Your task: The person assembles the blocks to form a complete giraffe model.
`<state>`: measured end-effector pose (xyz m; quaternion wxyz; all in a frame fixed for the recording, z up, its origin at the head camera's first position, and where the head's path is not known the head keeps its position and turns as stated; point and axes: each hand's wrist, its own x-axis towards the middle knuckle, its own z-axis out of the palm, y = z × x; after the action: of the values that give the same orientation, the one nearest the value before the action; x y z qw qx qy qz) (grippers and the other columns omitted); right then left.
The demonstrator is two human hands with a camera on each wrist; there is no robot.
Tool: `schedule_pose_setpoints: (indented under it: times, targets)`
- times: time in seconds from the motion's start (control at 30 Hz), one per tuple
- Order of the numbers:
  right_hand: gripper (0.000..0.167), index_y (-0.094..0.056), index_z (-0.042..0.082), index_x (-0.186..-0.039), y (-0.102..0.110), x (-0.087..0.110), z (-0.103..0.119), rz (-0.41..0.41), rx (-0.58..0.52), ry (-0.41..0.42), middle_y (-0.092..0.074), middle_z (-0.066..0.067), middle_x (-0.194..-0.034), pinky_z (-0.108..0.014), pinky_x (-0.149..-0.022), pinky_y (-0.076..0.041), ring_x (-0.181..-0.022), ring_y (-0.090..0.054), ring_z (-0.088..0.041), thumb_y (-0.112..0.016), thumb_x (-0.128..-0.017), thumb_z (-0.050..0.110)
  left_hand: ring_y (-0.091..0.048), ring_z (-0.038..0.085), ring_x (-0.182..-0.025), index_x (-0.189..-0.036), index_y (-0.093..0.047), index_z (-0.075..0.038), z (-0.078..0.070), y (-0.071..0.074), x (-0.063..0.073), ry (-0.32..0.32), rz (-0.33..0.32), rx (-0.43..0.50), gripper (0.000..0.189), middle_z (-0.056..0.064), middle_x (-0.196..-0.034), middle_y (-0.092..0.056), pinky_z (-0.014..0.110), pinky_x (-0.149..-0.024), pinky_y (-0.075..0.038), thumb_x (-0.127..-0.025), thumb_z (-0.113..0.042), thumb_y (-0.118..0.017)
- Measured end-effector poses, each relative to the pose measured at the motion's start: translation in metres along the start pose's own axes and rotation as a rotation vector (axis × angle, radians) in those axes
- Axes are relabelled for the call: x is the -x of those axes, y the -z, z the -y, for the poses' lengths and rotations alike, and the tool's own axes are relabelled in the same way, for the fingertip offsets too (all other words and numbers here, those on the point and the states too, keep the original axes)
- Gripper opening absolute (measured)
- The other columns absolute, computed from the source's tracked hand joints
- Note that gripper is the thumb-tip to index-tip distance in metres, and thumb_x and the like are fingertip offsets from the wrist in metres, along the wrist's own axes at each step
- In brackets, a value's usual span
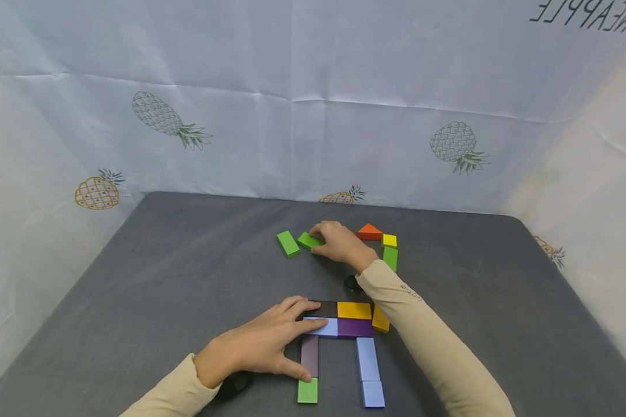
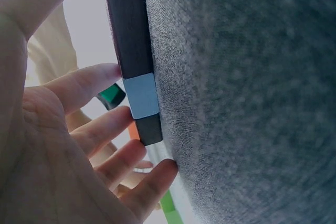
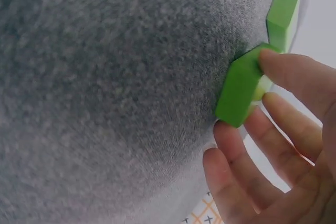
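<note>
My right hand (image 1: 341, 243) is at the far side of the table, its thumb and fingers at the ends of a green block (image 3: 239, 90). A second green block (image 1: 288, 244) lies just left of it. Nearer, my left hand (image 1: 263, 339) rests with spread fingers on a block figure. Its fingertips touch a black block (image 1: 328, 310) and a light blue block (image 1: 332, 330), and its thumb is by a grey-brown block (image 1: 310, 352) above a green block (image 1: 307, 392). Orange-yellow (image 1: 354, 310) and purple (image 1: 355, 328) blocks adjoin these on the right.
Two light blue blocks (image 1: 367, 359) extend toward me. Beyond the right forearm stand an orange triangle (image 1: 369, 233), a yellow block (image 1: 389, 240) and a green block (image 1: 390, 257). A tilted orange-yellow block (image 1: 380, 320) lies beside the sleeve. A patterned curtain (image 1: 292, 116) hangs behind the grey table (image 1: 188, 260).
</note>
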<state>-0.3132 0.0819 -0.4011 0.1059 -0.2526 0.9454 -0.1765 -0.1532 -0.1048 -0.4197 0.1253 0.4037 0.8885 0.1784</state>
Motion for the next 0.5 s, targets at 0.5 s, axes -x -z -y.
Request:
schedule_pose_setpoints:
  times: [0.5]
  targets:
    - [0.043,-0.062,0.008,-0.131,0.0016,0.0027,-0.0006,0.046,0.023,0.015,-0.063,-0.011,-0.129,-0.041,-0.103,-0.048,-0.120,-0.058,-0.025,-0.073,-0.090,0.016,-0.033,0.019,-0.140,-0.148,-0.047,-0.027,-0.0003,-0.0008,0.0001,0.000,-0.001,-0.009,0.082,-0.002,-0.156,-0.034,0.046,-0.111,-0.040,-0.079,-0.065,-0.071]
